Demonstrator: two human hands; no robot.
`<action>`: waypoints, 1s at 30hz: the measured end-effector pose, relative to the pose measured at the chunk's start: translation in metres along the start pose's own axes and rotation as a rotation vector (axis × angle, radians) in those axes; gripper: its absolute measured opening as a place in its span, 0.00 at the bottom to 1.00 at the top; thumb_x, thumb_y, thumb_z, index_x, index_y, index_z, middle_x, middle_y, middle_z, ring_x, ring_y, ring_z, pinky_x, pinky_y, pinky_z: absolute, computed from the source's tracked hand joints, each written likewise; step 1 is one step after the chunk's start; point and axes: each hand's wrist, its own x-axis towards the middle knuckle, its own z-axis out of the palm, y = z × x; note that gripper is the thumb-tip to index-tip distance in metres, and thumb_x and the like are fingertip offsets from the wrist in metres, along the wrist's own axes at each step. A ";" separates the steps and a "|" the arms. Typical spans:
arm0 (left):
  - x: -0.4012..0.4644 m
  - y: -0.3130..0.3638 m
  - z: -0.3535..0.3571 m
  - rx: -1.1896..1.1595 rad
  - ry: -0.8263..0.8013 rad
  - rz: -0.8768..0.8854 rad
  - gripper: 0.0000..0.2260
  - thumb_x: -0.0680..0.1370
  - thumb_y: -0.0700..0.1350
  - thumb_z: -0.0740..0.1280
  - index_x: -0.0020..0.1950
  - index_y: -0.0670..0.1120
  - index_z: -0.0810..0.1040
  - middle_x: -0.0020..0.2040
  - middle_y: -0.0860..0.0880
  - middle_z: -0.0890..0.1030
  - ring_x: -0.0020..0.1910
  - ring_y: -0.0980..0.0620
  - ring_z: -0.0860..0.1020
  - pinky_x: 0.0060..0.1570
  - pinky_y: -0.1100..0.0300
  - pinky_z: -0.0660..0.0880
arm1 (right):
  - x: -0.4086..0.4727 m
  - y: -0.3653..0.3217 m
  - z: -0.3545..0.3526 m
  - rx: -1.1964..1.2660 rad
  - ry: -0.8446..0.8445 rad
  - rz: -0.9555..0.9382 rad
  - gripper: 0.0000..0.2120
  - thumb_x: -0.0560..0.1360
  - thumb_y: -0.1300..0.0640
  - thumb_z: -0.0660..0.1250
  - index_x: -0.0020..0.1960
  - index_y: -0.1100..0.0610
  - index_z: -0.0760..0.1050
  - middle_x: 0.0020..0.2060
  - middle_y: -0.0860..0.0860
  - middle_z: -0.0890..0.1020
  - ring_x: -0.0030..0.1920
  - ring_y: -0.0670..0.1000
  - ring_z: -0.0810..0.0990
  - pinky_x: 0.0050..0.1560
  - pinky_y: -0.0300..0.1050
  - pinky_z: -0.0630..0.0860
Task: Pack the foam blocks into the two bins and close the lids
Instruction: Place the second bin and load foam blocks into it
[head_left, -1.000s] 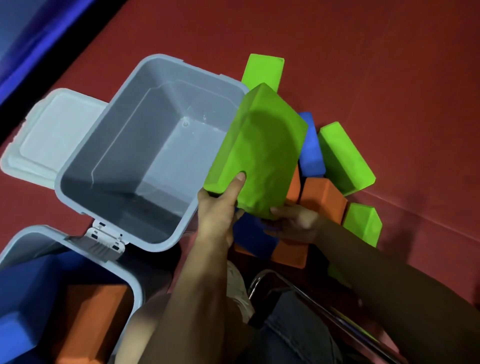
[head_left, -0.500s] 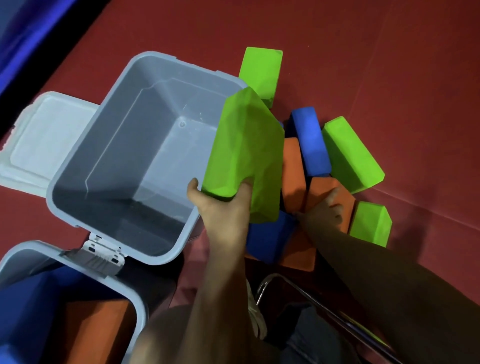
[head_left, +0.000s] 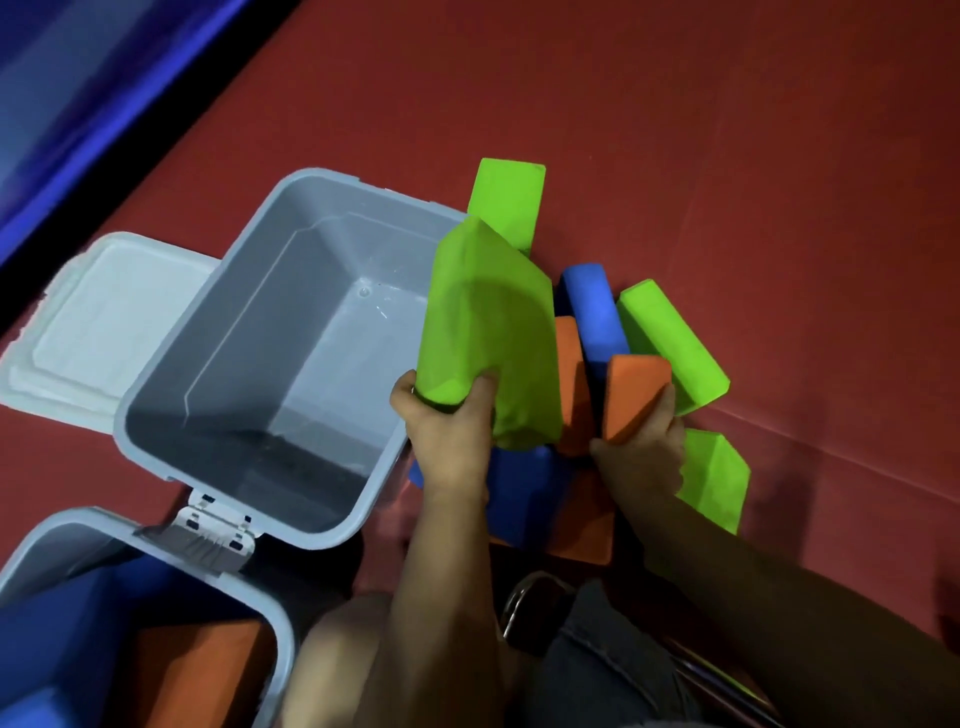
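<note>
1. Green foam, a large block (head_left: 488, 332), is held at its lower end by the left hand (head_left: 449, 436), thumb and fingers curled round it in a firm grip; it stands tilted beside the right rim of the empty grey bin (head_left: 171, 374), not yet over the opening
2. Right hand (head_left: 644, 447) has its grip wrapped round the lower end of an orange block (head_left: 631, 395) in the pile
3. Step in hand, as I judge it: loading the second bin. Next move calls for swinging the green block left over the rim and laying it flat on the bin floor, so later blocks stack neatly
4. Near bin (head_left: 260, 613) at lower left already holds blue and orange blocks; its lid is not in view
5. White lid (head_left: 98, 322) of the empty bin lies open on the red floor (head_left: 727, 130) to its left
6. Still loose on the floor: green blocks (head_left: 670, 343), a blue block (head_left: 592, 306), more orange and blue beneath the hands
7. Standing in the way: the bin's right wall sits just beside the held block, and the crowded pile may shift as the orange block comes out
</note>
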 end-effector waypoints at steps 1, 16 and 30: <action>-0.008 0.003 -0.002 -0.026 -0.005 0.012 0.31 0.62 0.52 0.74 0.61 0.52 0.65 0.49 0.55 0.74 0.51 0.47 0.78 0.50 0.42 0.79 | -0.005 -0.007 -0.009 0.034 0.000 -0.052 0.53 0.63 0.51 0.76 0.77 0.49 0.45 0.68 0.60 0.65 0.66 0.64 0.67 0.62 0.59 0.68; -0.038 0.043 -0.108 -0.227 0.363 0.196 0.35 0.56 0.60 0.74 0.59 0.56 0.63 0.54 0.50 0.76 0.52 0.45 0.79 0.52 0.42 0.78 | -0.118 -0.119 -0.065 0.597 -0.064 -0.685 0.51 0.59 0.59 0.75 0.76 0.56 0.52 0.70 0.57 0.65 0.68 0.55 0.67 0.71 0.47 0.62; -0.002 0.026 -0.102 -0.109 0.011 -0.018 0.15 0.79 0.48 0.65 0.64 0.48 0.70 0.51 0.50 0.77 0.49 0.51 0.78 0.47 0.55 0.74 | -0.056 -0.096 0.017 0.174 -0.238 -0.549 0.42 0.67 0.50 0.76 0.72 0.64 0.61 0.68 0.65 0.66 0.70 0.64 0.63 0.70 0.49 0.58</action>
